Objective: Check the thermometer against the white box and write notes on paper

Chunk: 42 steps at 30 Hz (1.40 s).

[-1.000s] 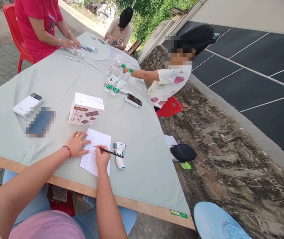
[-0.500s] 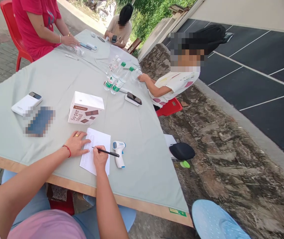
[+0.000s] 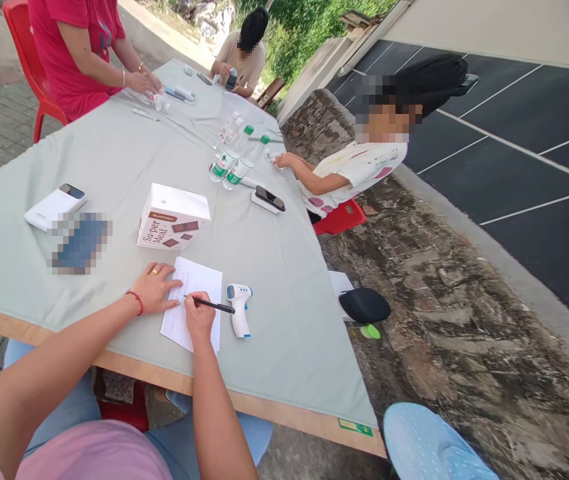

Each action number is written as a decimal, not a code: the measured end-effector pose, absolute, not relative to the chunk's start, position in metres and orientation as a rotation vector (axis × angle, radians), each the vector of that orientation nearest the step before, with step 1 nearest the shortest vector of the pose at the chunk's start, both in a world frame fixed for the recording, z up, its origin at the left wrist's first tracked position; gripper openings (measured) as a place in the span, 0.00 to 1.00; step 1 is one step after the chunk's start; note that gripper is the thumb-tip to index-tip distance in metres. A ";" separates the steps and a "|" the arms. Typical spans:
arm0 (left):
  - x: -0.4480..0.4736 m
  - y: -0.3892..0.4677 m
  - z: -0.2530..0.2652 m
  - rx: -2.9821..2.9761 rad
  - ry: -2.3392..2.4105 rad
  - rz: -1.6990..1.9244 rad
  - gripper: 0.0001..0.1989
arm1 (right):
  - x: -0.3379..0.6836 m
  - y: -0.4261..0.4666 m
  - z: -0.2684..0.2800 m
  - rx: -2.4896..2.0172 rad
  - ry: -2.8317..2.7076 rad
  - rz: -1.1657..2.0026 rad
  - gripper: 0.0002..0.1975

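My right hand is closed round a black pen, its tip touching the white paper. Rows of handwriting, too small to read, cover the upper left part of the sheet. My left hand lies flat with fingers apart, its fingertips on the paper's left edge; it wears a gold ring and a red cord bracelet. Just right of the paper lies a white and blue infrared thermometer. Behind the sheet stands a white and brown "Super Meal" box.
On the cloth-covered table are a white power bank, a blurred blue item, water bottles and a dark device. Three people sit farther along it. A light blue hat shows at lower right.
The pen and my right hand have shifted slightly left over the paper. My left hand stays in place. The co-workers' hands at the far side have moved a little.
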<state>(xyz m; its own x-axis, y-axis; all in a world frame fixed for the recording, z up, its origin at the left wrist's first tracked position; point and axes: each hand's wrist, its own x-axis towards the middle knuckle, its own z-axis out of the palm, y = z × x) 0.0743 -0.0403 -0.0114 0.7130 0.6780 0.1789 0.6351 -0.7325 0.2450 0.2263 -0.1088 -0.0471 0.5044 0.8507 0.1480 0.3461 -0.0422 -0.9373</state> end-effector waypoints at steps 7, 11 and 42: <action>0.074 -0.040 -0.014 2.741 1.061 0.410 0.23 | 0.226 -0.110 -0.046 -1.612 -1.045 0.588 0.07; 0.074 -0.040 -0.013 2.741 1.062 0.405 0.23 | 0.226 -0.110 -0.047 -1.608 -1.025 0.595 0.06; 0.075 -0.040 -0.012 2.740 1.069 0.371 0.24 | 0.227 -0.109 -0.047 -1.622 -1.004 0.568 0.06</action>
